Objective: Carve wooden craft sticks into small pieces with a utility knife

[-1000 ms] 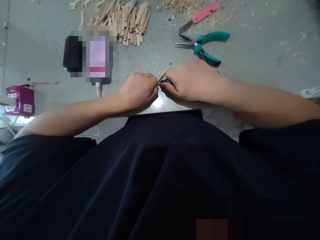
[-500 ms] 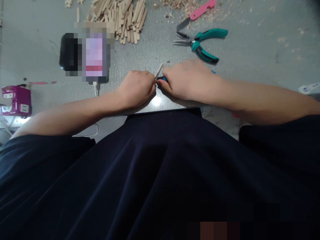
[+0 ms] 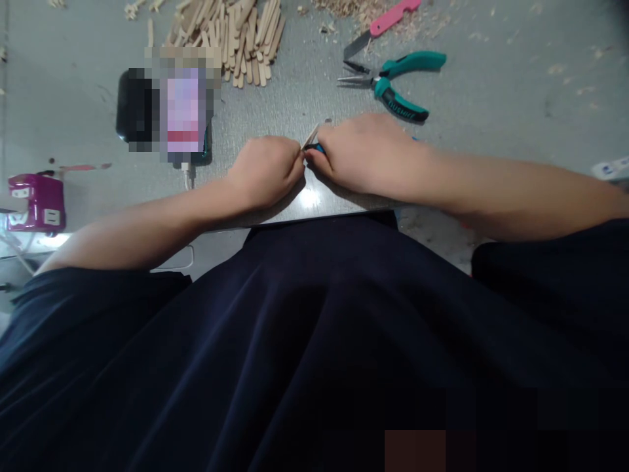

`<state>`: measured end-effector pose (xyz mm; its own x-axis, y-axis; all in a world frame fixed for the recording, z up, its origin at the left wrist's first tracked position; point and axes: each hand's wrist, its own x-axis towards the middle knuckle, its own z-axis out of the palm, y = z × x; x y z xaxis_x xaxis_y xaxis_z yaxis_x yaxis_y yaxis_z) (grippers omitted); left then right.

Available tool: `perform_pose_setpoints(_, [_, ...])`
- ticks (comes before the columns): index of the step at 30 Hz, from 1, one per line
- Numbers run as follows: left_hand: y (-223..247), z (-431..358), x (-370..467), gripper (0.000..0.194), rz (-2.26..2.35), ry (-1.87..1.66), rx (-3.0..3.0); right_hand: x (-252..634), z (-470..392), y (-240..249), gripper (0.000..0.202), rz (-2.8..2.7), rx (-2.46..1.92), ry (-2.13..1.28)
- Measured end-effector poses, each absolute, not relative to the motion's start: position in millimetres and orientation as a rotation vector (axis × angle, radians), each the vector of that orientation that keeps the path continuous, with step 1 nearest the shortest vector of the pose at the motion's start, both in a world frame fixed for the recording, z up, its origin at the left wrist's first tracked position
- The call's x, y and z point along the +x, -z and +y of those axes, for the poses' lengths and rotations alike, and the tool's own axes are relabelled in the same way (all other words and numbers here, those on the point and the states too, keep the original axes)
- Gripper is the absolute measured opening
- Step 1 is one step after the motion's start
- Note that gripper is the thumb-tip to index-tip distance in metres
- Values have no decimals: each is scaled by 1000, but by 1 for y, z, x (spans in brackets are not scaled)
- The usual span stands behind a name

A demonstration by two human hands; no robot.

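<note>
Close to the table's front edge, my left hand (image 3: 268, 167) is closed, its fingers curled around a thin wooden stick (image 3: 310, 136). The stick's free end slants up and to the right between my hands. My right hand (image 3: 371, 149) is wrapped round a blue-and-black handled tool (image 3: 316, 148), whose dark front end meets the stick beside my left fingertips. Most of this tool lies hidden under my palm, so its exact kind does not show. Just beyond my right hand are long-nose pliers (image 3: 383, 82) with green handles, lying spread on the table.
A heap of flat wooden sticks (image 3: 250, 42) lies at the back. Wood shavings (image 3: 354, 10) surround a pink-handled folding knife (image 3: 393, 18). On the left are a blurred phone (image 3: 184, 111) with a cable, a black case (image 3: 132, 105) and a purple plug adapter (image 3: 42, 203).
The view has shifted slightly. Both hands keep their grip at the same spot, and the stick between them leans a little more to the right.
</note>
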<state>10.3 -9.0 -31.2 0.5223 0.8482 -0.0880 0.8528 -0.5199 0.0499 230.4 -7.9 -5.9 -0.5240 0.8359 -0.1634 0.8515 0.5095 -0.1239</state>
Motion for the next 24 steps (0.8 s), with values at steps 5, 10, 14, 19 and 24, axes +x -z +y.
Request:
perform_pose_setpoints(5, [25,9,4,45,1373,99,2630,239,-1,1,63,2643,1413,308])
perform_pose_setpoints(10, [29,19,-7,53,1273,85,2589,246,3,-2,63,2676,1331,341])
perform_pose_setpoints(14, [23,14,-8,60,1142,-69,2584,251,6,0,58,2716,1270,307])
perform_pose_setpoints(19, [10,3,2,53,1306,-30,2472,256,9,1,55,2751,1246,344])
perform_pose_setpoints(24, [16,7,-5,70,1237,-242,2320,257,14,3,50,2752,1347,447])
